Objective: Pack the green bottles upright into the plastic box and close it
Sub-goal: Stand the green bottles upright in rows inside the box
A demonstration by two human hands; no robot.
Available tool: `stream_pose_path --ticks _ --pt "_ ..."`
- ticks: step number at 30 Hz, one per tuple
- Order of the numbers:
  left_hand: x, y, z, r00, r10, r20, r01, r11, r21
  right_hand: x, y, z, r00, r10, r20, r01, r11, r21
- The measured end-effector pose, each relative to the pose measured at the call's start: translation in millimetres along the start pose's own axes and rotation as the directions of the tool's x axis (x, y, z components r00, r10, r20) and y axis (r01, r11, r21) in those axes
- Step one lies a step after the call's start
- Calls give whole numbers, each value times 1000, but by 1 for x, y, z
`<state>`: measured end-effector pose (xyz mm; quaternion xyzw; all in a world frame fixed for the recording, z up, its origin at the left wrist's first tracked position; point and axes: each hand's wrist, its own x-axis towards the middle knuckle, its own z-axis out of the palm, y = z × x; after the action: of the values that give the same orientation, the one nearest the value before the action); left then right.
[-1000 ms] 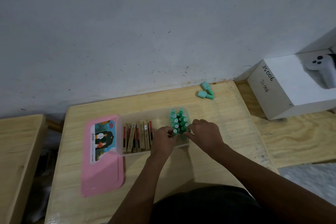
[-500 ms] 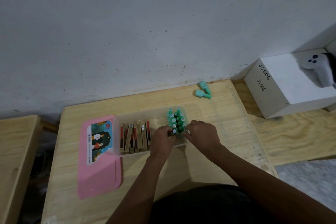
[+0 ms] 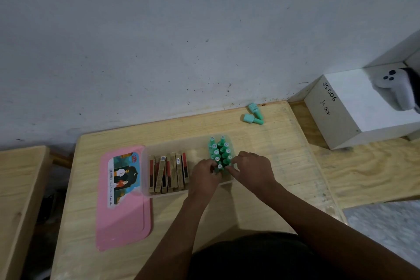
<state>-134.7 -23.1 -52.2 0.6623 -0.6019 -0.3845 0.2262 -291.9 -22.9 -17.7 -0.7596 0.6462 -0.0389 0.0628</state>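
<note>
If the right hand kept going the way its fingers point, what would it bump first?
The right hand would likely meet the front green bottle first; its fingers seem about touching it.

Pale grainy wood table (image 3: 261, 207); translucent plastic box (image 3: 159, 193); smooth pink plastic lid (image 3: 122, 225); matt green bottles (image 3: 219, 150).

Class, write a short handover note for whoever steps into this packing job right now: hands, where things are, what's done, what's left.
Left hand and right hand: both seem to pinch the front bottle in the box.
Done: a cluster of bottles stands upright in the box's right end; cartons fill its left part.
Two loose bottles lie at the far right of the table.
The lid is off, lying left of the box.
Left: pack the loose two, close the box.
</note>
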Motion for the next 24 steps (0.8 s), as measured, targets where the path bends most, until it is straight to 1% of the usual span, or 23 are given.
stream_pose_path --ticks 3,5,7,10,13,16,20,22,24 --pt "-1 -1 -1 1000 0 8 0 1000 4 -1 2 -4 1000 0 -6 1 999 46" --pt "-2 2 -4 1000 6 14 -6 1000 9 -1 6 -10 999 5 -44 -1 995 99" --pt "-4 7 -9 1000 26 14 -27 999 29 0 13 -19 997 38 -62 -28 989 148" --pt "-7 19 -21 998 56 -22 -54 995 86 7 34 -33 986 165 -6 -160 963 218" --pt "-4 33 -30 986 142 -86 -129 982 138 20 66 -39 946 320 45 -319 904 286" --pt "5 52 -31 967 234 -98 -215 961 171 34 99 -37 908 410 88 -412 834 367" --pt "29 83 -19 926 376 -15 -363 902 232 56 137 -29 873 448 191 -482 736 475" --pt "48 98 -9 917 395 46 -391 875 284 67 150 -25 863 443 244 -503 696 513" --pt "70 111 4 914 387 119 -404 855 326 79 159 -20 860 418 291 -509 681 526"
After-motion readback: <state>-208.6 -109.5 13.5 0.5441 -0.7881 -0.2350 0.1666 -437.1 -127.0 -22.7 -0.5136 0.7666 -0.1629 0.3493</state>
